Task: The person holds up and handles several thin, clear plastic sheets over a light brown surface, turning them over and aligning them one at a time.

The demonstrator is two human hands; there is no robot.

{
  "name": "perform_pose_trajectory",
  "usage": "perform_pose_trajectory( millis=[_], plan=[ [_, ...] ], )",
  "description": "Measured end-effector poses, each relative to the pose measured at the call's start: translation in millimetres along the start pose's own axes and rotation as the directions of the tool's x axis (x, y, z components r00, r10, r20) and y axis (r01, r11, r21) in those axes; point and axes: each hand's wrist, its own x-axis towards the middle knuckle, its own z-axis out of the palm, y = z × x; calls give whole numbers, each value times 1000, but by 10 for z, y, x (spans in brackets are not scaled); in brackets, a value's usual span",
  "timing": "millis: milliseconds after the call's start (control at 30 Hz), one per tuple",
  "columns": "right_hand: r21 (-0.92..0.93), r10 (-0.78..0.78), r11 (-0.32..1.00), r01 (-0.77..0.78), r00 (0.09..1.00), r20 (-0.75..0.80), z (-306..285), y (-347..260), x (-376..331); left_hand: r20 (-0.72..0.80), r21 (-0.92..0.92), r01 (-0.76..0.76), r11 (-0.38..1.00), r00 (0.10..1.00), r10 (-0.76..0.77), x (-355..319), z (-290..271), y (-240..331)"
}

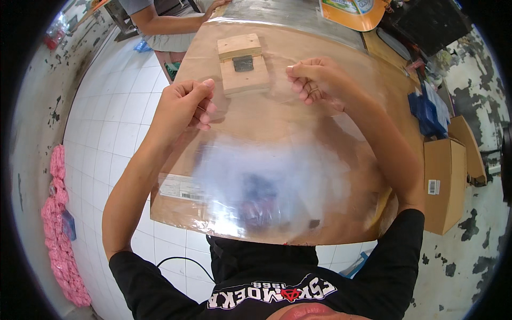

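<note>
Nearest: black-sleeved arms reach over the near edge of the table (274, 120), its brown surface under clear sheeting that throws a strong glare; a white label (181, 188) lies near the left edge, a small dark patch (314, 224) near the front edge. Left hand (186, 104): fingers curled in, thumb against forefinger, nothing visible in the grip. Right hand (317, 84): same closed pinch, likewise nothing visible; a very small item hidden inside cannot be ruled out. Beyond and between the hands: wooden block (246, 81), flat on the table, stepped, raised part at its far end. Dark grey piece (244, 63) rests on the lower step, at the foot of the raised part. Progress, as judged: the piece is already in position on the wood and neither hand touches either; no fastening of it is seen, and what remains cannot be told. Edges: left table edge runs close past the left hand, tiled floor (125, 112) below; the side toward the right hand looks roomier, up to the carton (444, 184) and blue item (426, 114) along the right. Farthest: another person's forearm (170, 25) at the far left corner, orange board (354, 18) at far right; both would limit reach that way.
</note>
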Motion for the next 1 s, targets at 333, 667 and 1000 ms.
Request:
perform_pose_trajectory(
  millis=[333,667,1000],
  plan=[
    [79,26,997,-23,999,-37,-5,23,176,-31,-30,36,999,999,-37,254,-33,15],
    [129,-18,991,25,999,-49,6,50,230,-29,-46,9,999,1000,-10,387,-137,-38],
    [168,-60,983,71,996,-70,12,94,267,-79,-100,-41,994,996,33,413,-93,-69]
  ],
)
